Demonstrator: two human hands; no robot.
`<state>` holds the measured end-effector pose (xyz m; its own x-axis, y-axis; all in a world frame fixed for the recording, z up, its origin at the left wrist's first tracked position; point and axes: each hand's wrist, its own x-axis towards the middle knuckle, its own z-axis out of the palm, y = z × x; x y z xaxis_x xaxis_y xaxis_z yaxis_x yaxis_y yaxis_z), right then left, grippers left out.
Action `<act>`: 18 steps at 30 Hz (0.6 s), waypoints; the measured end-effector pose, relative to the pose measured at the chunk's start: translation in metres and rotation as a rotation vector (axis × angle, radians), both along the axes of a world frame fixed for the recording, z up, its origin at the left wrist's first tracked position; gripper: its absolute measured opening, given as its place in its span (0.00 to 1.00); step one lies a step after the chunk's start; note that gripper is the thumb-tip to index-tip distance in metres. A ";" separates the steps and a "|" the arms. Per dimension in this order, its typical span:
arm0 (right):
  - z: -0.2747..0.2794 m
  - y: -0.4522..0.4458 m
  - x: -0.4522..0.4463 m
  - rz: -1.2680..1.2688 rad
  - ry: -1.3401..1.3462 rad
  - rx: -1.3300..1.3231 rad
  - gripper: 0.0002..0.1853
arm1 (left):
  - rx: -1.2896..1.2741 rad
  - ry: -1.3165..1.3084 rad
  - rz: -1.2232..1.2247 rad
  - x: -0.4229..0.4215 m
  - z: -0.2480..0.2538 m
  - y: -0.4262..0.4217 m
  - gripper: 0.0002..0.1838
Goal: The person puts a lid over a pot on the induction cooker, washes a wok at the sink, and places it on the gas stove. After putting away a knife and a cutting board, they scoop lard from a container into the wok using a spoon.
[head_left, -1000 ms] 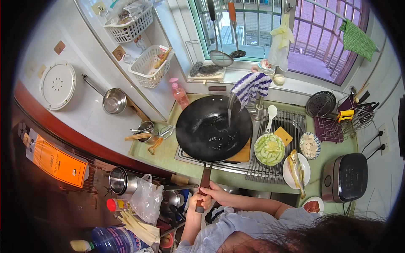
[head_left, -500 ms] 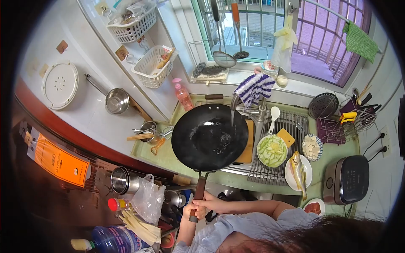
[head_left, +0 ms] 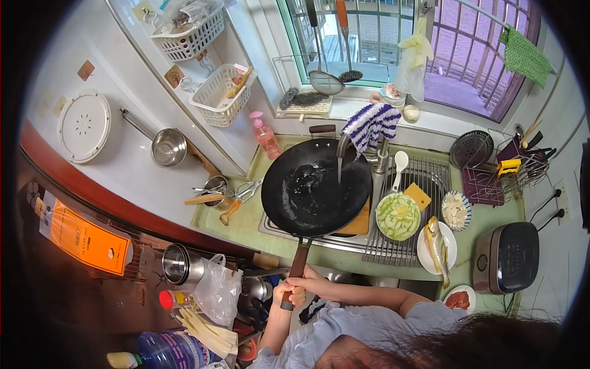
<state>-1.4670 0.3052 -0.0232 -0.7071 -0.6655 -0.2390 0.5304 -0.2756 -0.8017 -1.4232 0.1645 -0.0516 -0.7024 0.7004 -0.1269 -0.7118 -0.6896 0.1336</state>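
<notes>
Across our green countertop (head_left: pixel 244 220), from our hands, the large black wok (head_left: pixel 295 206) is at twelve o'clock, tilted under water running from the faucet (head_left: pixel 342 147). A rice cooker (head_left: pixel 515 258) sits towards three, a bowl (head_left: pixel 399 238) of sliced green gourd (head_left: pixel 396 218) and a plated yellow fish (head_left: pixel 435 246) around two. Our left hand's (head_left: pixel 289 296) fingers clamp the wok's brown handle (head_left: pixel 300 261); our right hand's (head_left: pixel 310 281) fingers close over it, touching the left.

Barred window, pale tiled wall.
</notes>
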 end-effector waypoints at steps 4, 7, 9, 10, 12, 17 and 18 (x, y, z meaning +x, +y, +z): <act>-0.001 -0.010 0.007 0.091 -0.025 -0.067 0.16 | -0.154 -0.047 0.165 0.016 0.028 -0.002 0.08; -0.001 -0.019 0.008 0.132 -0.094 -0.090 0.17 | -0.313 -0.039 0.252 0.022 0.045 -0.004 0.10; -0.001 -0.026 0.006 0.171 -0.111 -0.119 0.17 | -0.494 -0.081 0.382 0.025 0.052 -0.004 0.09; 0.000 -0.031 0.004 0.214 -0.118 -0.144 0.17 | -0.541 -0.065 0.367 0.024 0.057 -0.008 0.08; 0.002 -0.038 0.002 0.237 -0.132 -0.156 0.17 | -0.672 -0.082 0.411 0.024 0.069 -0.006 0.07; 0.021 -0.055 0.003 0.235 -0.163 -0.203 0.16 | -1.043 -0.048 0.476 0.022 0.080 -0.016 0.08; 0.019 -0.058 0.002 0.238 -0.179 -0.223 0.17 | -1.077 -0.027 0.472 0.022 0.079 -0.019 0.09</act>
<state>-1.4646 0.2469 -0.0044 -0.4867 -0.8557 -0.1755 0.7271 -0.2855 -0.6244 -1.4012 0.1456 0.0273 -0.8516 -0.1068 -0.5131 -0.4272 -0.4257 0.7977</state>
